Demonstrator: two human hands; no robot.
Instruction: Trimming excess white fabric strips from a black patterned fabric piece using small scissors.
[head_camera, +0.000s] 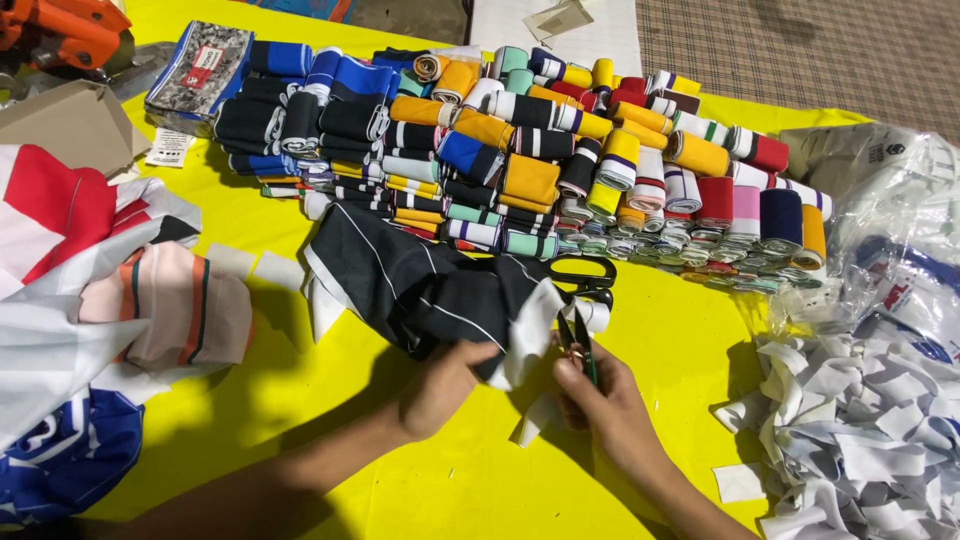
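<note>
Left hand (440, 385) pinching black striped fabric (420, 285) and its white strip (530, 335) — right hand (605, 400) closed around a small green-tipped tool (582, 350), beside black scissors (585, 275) on yellow table (480, 470).

Hands (530, 385) on black fabric (420, 285); scissors (582, 300)

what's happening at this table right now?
A person is working at a yellow table. The left hand grips a black piece of fabric with thin white stripes, and the right hand pinches a small snipping tool at its white edge. Black-handled scissors lie just beyond. Rows of rolled coloured ribbing are stacked behind, a heap of white strips sits to the right, and folded garments lie to the left.
</note>
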